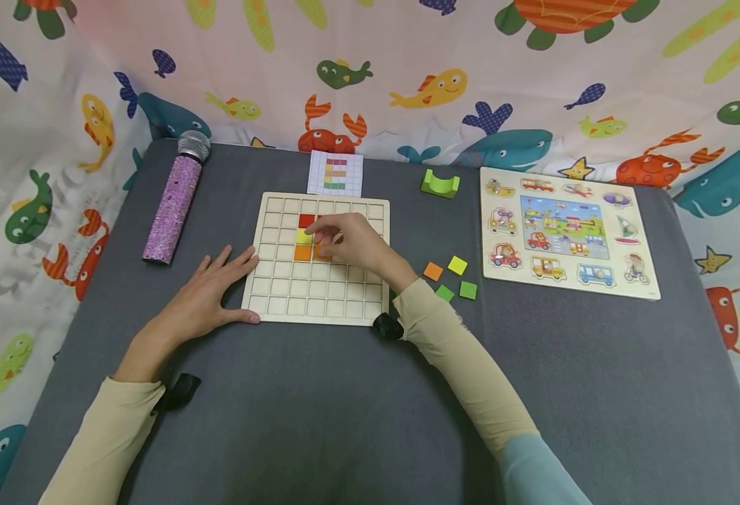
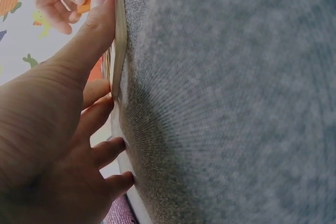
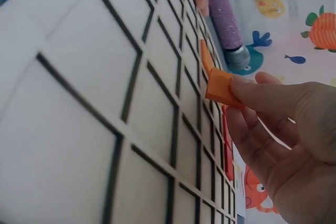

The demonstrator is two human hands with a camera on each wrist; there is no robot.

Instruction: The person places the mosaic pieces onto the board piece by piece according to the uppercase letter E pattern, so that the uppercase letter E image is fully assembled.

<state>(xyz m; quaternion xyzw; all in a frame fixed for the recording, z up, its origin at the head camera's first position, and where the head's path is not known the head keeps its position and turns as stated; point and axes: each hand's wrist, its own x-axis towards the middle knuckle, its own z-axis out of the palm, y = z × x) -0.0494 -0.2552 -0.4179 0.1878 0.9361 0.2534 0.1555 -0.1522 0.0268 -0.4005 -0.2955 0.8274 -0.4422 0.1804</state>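
A wooden grid board (image 1: 281,287) lies on the grey table. Set in its cells are a red tile (image 1: 306,220), a yellow tile (image 1: 303,236) and an orange tile (image 1: 302,252), running down one column; the right hand partly covers the cells beside them. My right hand (image 1: 360,244) pinches another orange tile (image 3: 221,86) between thumb and fingers, close over the board next to the placed orange one. With fingers spread, my left hand (image 1: 208,294) rests at the board's left edge, its thumb (image 2: 100,17) against the near corner.
Loose orange, yellow and green tiles (image 1: 468,290) lie right of the board. Behind it is a pattern card (image 1: 352,184). A green curved block (image 1: 440,184), a vehicle picture puzzle (image 1: 546,242) and a purple glittery microphone (image 1: 172,203) stand around. A printed curtain (image 1: 395,126) borders the table.
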